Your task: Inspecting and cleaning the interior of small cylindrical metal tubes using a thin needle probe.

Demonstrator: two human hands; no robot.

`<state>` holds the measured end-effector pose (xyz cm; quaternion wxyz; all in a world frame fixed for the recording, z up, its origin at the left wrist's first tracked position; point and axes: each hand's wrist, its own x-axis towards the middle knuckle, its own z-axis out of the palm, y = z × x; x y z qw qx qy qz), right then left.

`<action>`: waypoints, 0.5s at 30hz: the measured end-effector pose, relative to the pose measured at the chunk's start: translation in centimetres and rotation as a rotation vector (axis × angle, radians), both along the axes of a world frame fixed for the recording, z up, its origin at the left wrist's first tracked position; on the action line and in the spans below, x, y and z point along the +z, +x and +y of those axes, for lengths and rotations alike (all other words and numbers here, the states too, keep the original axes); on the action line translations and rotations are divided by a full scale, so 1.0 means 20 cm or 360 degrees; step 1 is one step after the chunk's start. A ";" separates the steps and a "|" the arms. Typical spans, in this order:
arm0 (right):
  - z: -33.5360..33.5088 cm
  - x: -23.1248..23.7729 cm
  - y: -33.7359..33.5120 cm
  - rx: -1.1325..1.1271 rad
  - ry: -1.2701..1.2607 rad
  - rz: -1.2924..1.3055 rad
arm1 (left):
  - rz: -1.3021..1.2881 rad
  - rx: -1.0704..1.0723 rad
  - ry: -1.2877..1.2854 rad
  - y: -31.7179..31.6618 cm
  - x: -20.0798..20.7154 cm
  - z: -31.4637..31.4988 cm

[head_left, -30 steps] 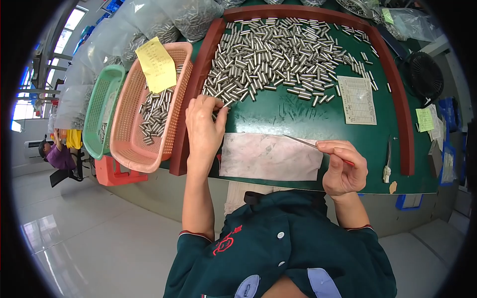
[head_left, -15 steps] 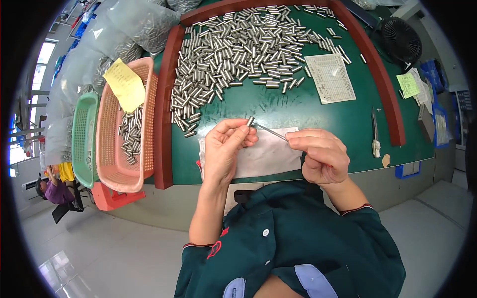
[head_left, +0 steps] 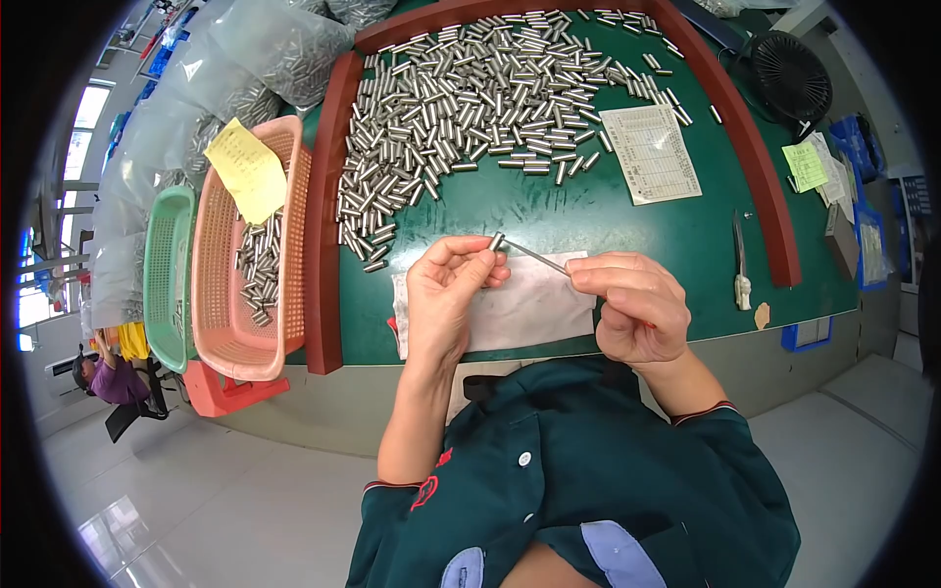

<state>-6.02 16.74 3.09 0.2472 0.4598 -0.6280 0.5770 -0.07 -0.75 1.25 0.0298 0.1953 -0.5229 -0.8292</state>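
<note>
Between the thumb and fingers of my left hand (head_left: 446, 284) is a small shiny metal pin (head_left: 497, 240), held tilted above a pale cloth (head_left: 534, 314). My right hand (head_left: 637, 306) pinches a thin metal rod (head_left: 537, 257), whose far end meets the pin or lies right beside it; I cannot tell whether it touches. Beyond my hands, a large heap of similar metal pins (head_left: 470, 98) spreads over the green table (head_left: 549, 216). The cloth lies flat under both hands at the table's near edge.
Red-brown rails (head_left: 323, 216) border the table. At left stand a pink basket (head_left: 211, 294) with pins and a yellow note (head_left: 247, 171), a green basket (head_left: 167, 284) and bags of pins (head_left: 284, 54). At right are a paper sheet (head_left: 652, 154), tweezers (head_left: 740, 260) and a black fan (head_left: 789, 78).
Both hands keep nearly the same place and grip. The pin and the rod have shifted only very slightly.
</note>
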 end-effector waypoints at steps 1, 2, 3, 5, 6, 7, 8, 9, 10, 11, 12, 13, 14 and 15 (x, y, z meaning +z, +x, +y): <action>0.00 0.00 0.00 -0.0002 0.0000 0.0001 | 0.0003 -0.0001 -0.0006 0.00 0.00 0.00; 0.00 0.00 -0.01 0.0001 0.0025 0.0000 | 0.0004 -0.0004 -0.0006 -0.01 0.00 0.00; 0.00 0.01 -0.01 0.0006 0.0049 -0.0001 | 0.0001 0.0011 0.0018 -0.01 -0.01 0.00; 0.00 0.00 -0.02 0.0011 0.0061 -0.0006 | 0.0002 0.0021 0.0041 -0.03 -0.01 0.00; 0.00 0.00 -0.02 0.0030 0.0068 -0.0016 | 0.0003 0.0021 0.0033 -0.02 -0.01 0.00; 0.00 0.00 -0.02 0.0035 0.0062 -0.0016 | 0.0005 0.0021 0.0022 -0.02 -0.01 -0.01; 0.00 0.01 -0.02 0.0038 0.0060 -0.0039 | 0.0007 0.0028 0.0014 -0.02 0.00 0.00; -0.02 0.01 -0.02 0.0067 0.0042 -0.0059 | 0.0009 0.0029 0.0017 -0.01 0.00 -0.01; -0.03 0.02 -0.02 0.0057 0.0040 -0.0054 | 0.0017 0.0041 0.0006 0.00 0.01 -0.02; -0.02 0.02 -0.01 0.0052 0.0035 -0.0047 | 0.0017 0.0039 -0.0084 0.01 0.01 0.00; -0.03 0.02 0.00 0.0061 0.0038 -0.0040 | 0.0035 0.0051 -0.0093 0.02 -0.01 0.00; -0.03 0.02 0.01 0.0042 0.0049 -0.0052 | 0.0034 0.0062 -0.0104 0.02 -0.02 0.02; -0.04 0.02 0.01 0.0027 0.0059 -0.0063 | 0.0029 0.0090 -0.0066 0.02 -0.02 0.03; -0.03 0.03 0.02 0.0022 0.0127 -0.0069 | 0.0048 0.0091 -0.0050 0.02 -0.03 0.03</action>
